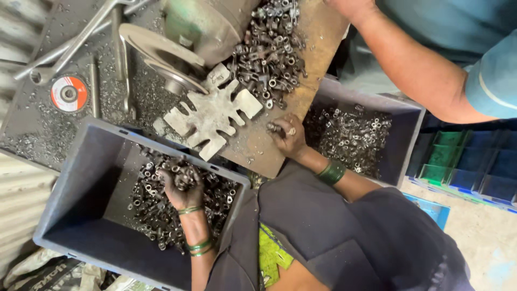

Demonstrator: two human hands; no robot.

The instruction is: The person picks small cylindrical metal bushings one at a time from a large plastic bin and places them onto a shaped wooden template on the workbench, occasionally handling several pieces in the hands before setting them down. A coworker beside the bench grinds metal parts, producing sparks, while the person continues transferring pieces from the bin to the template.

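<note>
My left hand (183,186) reaches into a grey plastic crate (81,188) and is closed on a handful of small dark metal parts (186,175) taken from the heap lying in it. My right hand (288,137), wearing a ring and green bangles, rests at the edge of a wooden board (318,37) and pinches one small metal part (274,127) in its fingertips. A pale, toothed flat metal plate (212,116) lies just to the left of that hand.
A green bench grinder (207,21) with its wheel stands behind the plate, beside a pile of parts (269,48). Another grey crate of shiny parts (353,134) sits at right. Another person's arm (414,70) reaches in at top right. A grinding disc (69,93) and wrenches (81,37) lie at left. Green and blue bins (463,161) stand at far right.
</note>
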